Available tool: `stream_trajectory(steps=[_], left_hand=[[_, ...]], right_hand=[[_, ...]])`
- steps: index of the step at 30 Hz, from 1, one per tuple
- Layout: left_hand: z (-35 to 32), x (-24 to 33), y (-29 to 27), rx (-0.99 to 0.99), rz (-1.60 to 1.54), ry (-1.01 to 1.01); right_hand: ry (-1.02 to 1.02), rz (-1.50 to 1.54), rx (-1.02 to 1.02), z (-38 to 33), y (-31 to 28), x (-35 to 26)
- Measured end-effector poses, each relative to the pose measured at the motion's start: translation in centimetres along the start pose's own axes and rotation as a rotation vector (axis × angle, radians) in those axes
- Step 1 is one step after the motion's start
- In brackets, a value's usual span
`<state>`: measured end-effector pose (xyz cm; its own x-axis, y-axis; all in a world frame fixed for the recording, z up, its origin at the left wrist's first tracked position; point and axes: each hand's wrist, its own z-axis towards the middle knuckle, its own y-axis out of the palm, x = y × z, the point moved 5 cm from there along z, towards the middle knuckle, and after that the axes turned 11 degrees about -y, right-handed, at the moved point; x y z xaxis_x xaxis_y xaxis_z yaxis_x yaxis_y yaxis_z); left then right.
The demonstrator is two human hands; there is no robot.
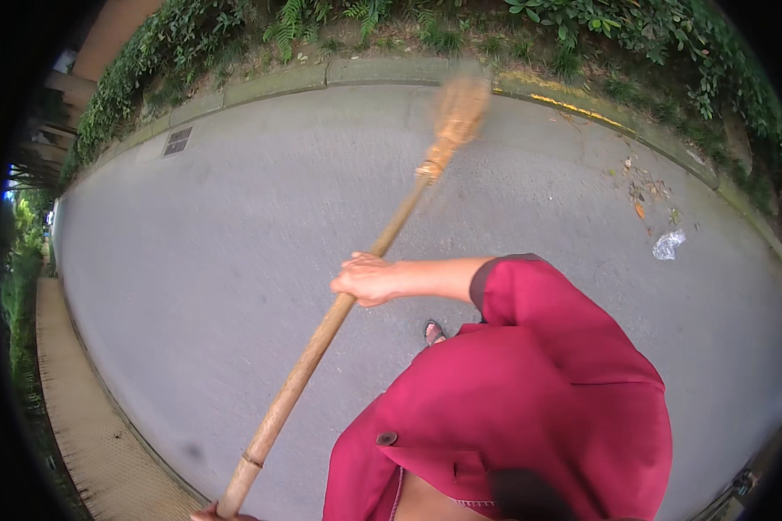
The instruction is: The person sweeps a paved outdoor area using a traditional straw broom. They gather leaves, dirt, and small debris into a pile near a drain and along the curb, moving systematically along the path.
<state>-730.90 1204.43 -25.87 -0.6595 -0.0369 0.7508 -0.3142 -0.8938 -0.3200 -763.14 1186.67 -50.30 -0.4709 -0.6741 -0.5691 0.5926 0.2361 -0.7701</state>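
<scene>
A dark red shirt point(530, 408) of smooth cloth fills the near foreground. At the bottom edge the left hand point(222, 515) meets the end of a long, round bamboo broom handle point(321, 334); its grip cannot be told. Higher up, the right hand point(367, 279) is wrapped closed around the handle. The blurred straw broom head point(458, 113) hangs over grainy grey asphalt road point(235, 226), with a crumpled plastic bag point(668, 244) by the far kerb.
</scene>
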Motion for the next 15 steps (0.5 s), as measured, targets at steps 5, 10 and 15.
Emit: stream_trajectory(steps=[5,10,15], left_hand=[[-8.7,7.9,3.7,-0.050,0.078,0.225],[-16.4,14.8,11.1,-0.199,0.053,0.180],[-21.6,17.8,16.8,-0.666,-0.116,0.035]], right_hand=[[-0.030,-0.061,0.047,1.5,-2.4,9.0],[0.105,-0.016,0.087,-7.4,-5.4,16.7],[0.337,-0.100,0.300,-29.3,-9.2,16.6]])
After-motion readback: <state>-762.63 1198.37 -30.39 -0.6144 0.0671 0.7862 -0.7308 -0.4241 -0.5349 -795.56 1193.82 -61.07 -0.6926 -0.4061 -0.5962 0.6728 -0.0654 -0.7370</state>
